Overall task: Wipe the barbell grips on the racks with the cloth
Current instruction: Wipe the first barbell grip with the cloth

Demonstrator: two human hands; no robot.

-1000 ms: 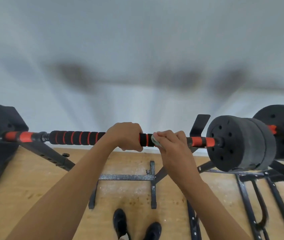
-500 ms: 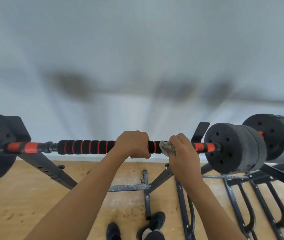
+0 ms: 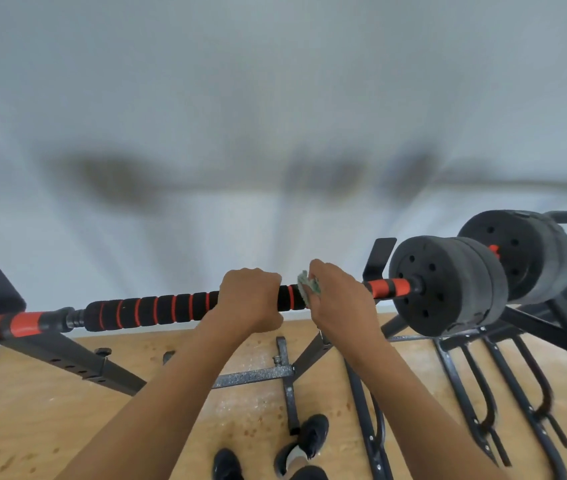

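A barbell lies across a black rack, its foam grip [image 3: 150, 309] black with orange rings. My left hand [image 3: 249, 297] is closed around the middle of the grip. Just to its right, my right hand [image 3: 339, 297] presses a small pale green cloth [image 3: 309, 285] around the bar. Only a corner of the cloth shows above my fingers. Black weight plates [image 3: 448, 284] sit on the bar's right end, past an orange sleeve [image 3: 387, 287].
A second loaded barbell [image 3: 517, 252] rests further right. Black rack legs [image 3: 67, 362] and floor bars [image 3: 254, 377] cross the wooden floor below. More rack frames [image 3: 482, 393] stand at the right. A white wall is ahead. My shoes [image 3: 309, 438] show at the bottom.
My right hand with the cloth has slid a little along the bar, staying next to my left hand. The view has shifted left and tilted, so the bar now slopes up to the right.
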